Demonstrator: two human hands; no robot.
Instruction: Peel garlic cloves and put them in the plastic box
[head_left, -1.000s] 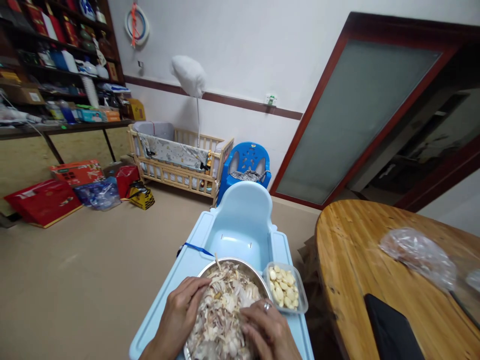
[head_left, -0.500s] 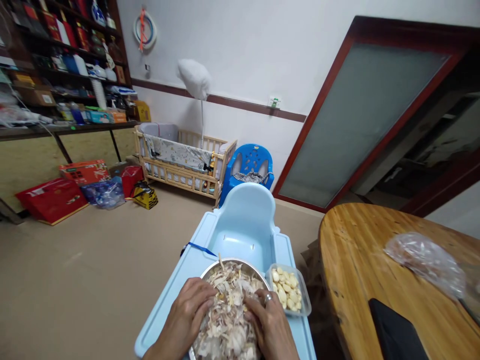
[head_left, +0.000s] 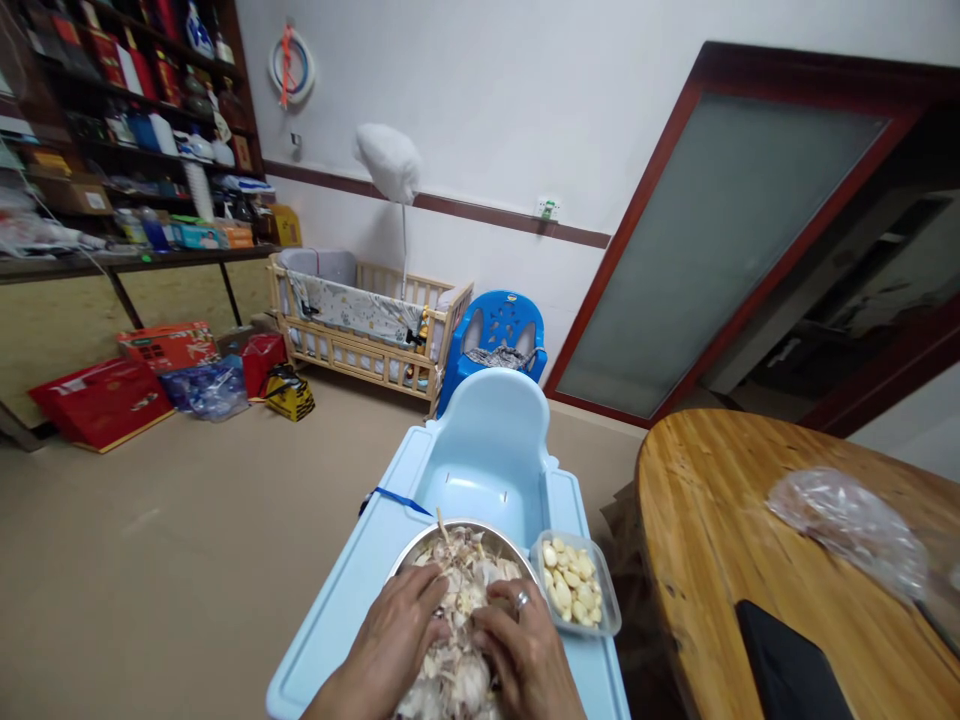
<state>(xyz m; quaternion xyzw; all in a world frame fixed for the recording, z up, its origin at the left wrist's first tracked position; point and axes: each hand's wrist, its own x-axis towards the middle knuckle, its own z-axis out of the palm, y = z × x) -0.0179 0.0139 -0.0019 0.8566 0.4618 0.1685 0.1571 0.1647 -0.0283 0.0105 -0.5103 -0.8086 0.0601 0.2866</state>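
Observation:
A round metal bowl sits on the tray of a light blue plastic child's chair, heaped with papery garlic skins. Into the heap from the left reaches my left hand, its fingers stretched over the skins and slightly bent. My right hand, with a ring on one finger, lies on the heap's right side, fingers apart and curved; some fingertips are buried in skins. No garlic clove shows in either hand. Beside the bowl, a clear plastic container holds several peeled garlic cloves.
To the right stands a wooden table bearing a dark phone-like slab and a clear plastic bag. A blue chair and a wooden crib are by the wall. Bags lie on the floor at left.
Both hands have moved inward over the bowl, closer together. Skins beneath them have shifted. The container of cloves stays in place.

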